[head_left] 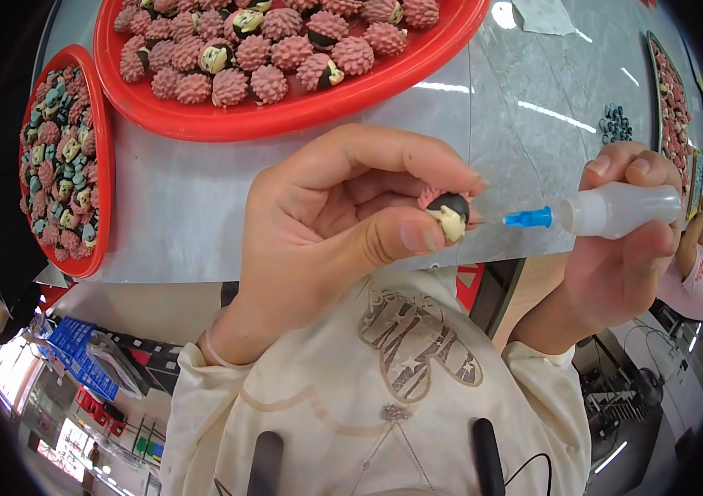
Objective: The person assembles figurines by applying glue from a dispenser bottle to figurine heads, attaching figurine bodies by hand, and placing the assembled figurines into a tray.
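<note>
Between the thumb and fingers of my left hand (318, 215) is a small figurine head (450, 217) with a cream face, a black band and a pink bumpy back. My right hand (616, 240) grips a translucent white squeeze bottle (626, 210), held sideways. Its blue needle tip (530, 217) points left, and the thin needle reaches to the figurine's right side; whether it touches cannot be made out. Both hands are above the grey table, closed around what they hold.
A large red tray (227, 128) of similar pink pieces lies at the far side. Another red tray (103, 190) with pink and blue-green pieces stands at the left. Small dark pieces (615, 124) lie at the right, near a further tray (670, 107). Another person's arm (692, 236) shows at the right edge.
</note>
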Motion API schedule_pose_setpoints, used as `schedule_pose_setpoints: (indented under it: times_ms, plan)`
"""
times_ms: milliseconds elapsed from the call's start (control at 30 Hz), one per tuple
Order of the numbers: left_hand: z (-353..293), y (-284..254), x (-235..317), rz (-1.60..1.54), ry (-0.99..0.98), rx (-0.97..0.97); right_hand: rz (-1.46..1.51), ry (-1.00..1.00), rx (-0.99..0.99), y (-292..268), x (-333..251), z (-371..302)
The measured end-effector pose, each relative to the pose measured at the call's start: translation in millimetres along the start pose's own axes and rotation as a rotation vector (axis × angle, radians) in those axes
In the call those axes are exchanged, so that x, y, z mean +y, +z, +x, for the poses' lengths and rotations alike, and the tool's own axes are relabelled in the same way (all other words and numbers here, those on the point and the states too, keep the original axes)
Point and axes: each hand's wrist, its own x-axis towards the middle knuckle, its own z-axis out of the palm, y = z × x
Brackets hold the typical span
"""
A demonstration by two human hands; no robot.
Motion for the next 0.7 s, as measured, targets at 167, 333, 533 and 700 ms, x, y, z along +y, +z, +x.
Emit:
schedule_pose_setpoints:
  times_ms: [167,333,533,700]
  plan:
    - [0,1,2,-0.017,-0.031,0.004,-0.04,-0.097,-0.07,5,-7,2]
    - [0,-1,2,-0.02,-0.033,-0.008,-0.157,-0.148,-0.094,5,-17,0]
    - [0,0,2,0.004,-0.026,-0.022,-0.293,-0.214,-0.128,0,-26,-4]
    - [0,-1,2,0.019,-0.024,-0.024,-0.403,-0.268,-0.147,-4,-31,-8]
